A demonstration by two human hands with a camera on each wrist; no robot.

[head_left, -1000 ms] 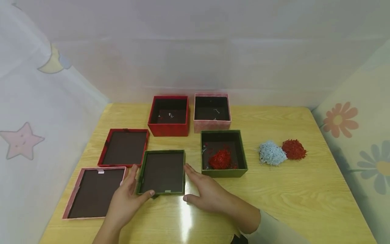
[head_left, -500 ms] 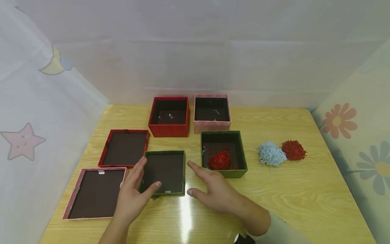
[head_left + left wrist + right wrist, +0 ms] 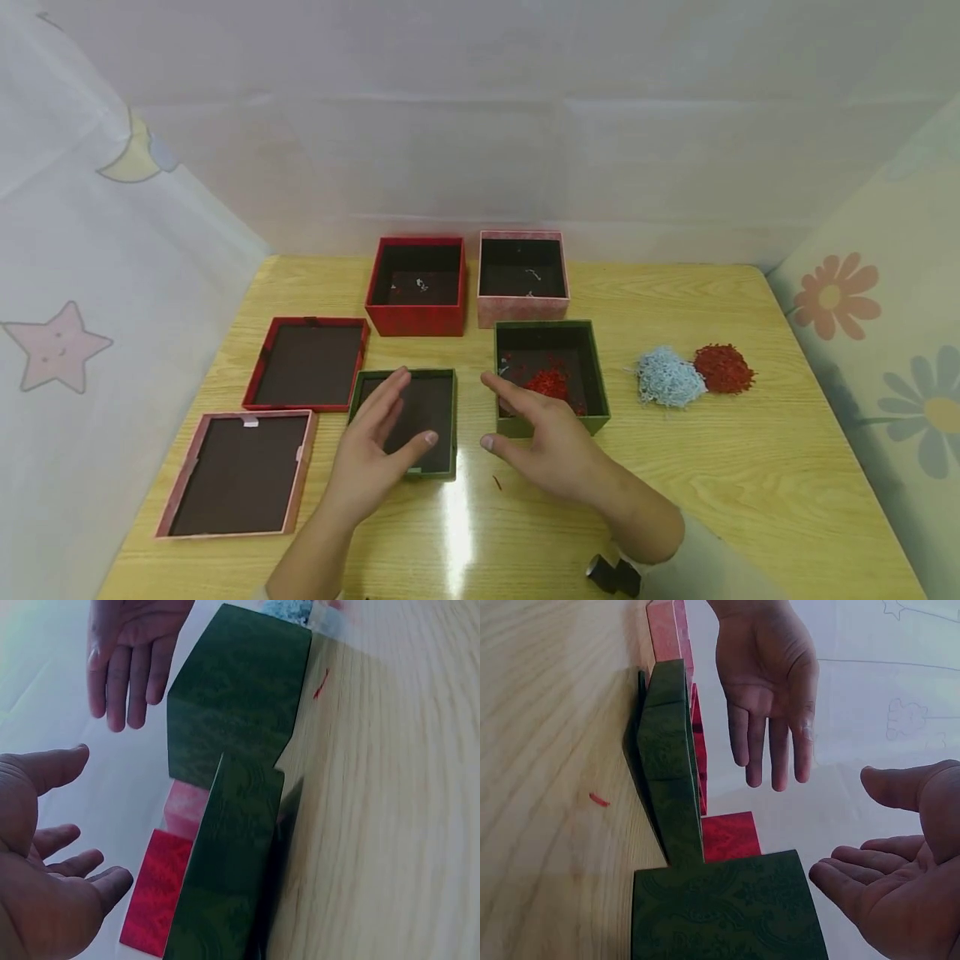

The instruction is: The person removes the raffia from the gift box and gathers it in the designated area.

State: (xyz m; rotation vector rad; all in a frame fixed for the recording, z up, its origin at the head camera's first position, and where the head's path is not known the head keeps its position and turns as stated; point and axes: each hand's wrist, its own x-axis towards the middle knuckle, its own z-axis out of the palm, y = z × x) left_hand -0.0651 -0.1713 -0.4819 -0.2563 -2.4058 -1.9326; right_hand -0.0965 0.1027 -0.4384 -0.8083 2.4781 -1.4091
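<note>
My left hand (image 3: 375, 458) hovers over the left part of the green lid (image 3: 435, 408), fingers extended and nothing held. To its right, my right hand (image 3: 558, 450) overlaps the near left corner of the green box (image 3: 594, 425), also holding nothing. Red shredded paper (image 3: 549, 382) lies inside that box, partly hidden by the right hand. Seen from the left wrist, the palms face each other above the green lid (image 3: 232, 855) and green box (image 3: 232, 697). The lid lies with its dark inside facing up.
A red box (image 3: 416, 321) and a pink box (image 3: 522, 312) stand behind, with a few shreds inside. Red (image 3: 262, 396) and pink (image 3: 297, 500) lids lie at left. Light blue (image 3: 667, 377) and red (image 3: 723, 368) shred piles sit at right. A red shred (image 3: 497, 482) lies in front.
Both hands have come away from the sides of the green lid and moved to the right. The lids and boxes stay where they were. The loose red shred has come into view.
</note>
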